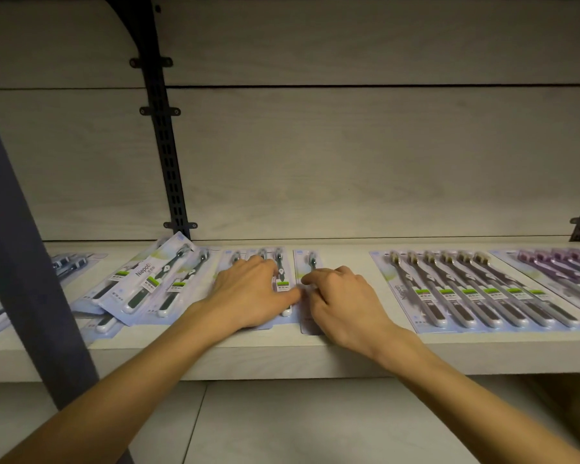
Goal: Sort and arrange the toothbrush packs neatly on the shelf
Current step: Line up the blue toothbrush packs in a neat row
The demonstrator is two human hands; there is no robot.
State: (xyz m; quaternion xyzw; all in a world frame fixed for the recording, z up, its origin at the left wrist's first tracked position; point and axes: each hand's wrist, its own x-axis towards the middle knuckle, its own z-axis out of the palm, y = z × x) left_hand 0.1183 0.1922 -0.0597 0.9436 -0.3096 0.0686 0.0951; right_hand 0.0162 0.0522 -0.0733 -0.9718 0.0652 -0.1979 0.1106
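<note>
A person leans in at a pale wood-grain shelf (282, 349), both bare forearms reaching over its front edge. The left hand (248, 293) lies palm down on a group of dark-green toothbrush packs (279, 262) near the middle of the shelf, its fingers (258, 266) held close together and fairly straight, pressing on the blister fronts, thumb stretched toward the other hand. Just beside it, the right hand (340, 296) rests on a single toothbrush pack (310, 259) that lies a little apart from the group, running from back to front edge. Its fingers are curled, knuckles raised, the fingertips down on the card; I cannot tell whether they pinch its edge or only press on it. The two thumbs nearly meet over the narrow gap between the packs.

Toward the left end of the shelf a loose heap of toothbrush packs (148, 283) lies askew and overlapping, one of them tilted up with the name Niepoth on it. Toward the right end sits a tidy overlapping row of grey toothbrush packs (466, 293), heads to the back edge, and beyond it a row of purple toothbrush packs (563, 266). A black slotted upright (168, 155) runs up the back wall (349, 155), and a dark post (21, 262) stands at the left front corner.
</note>
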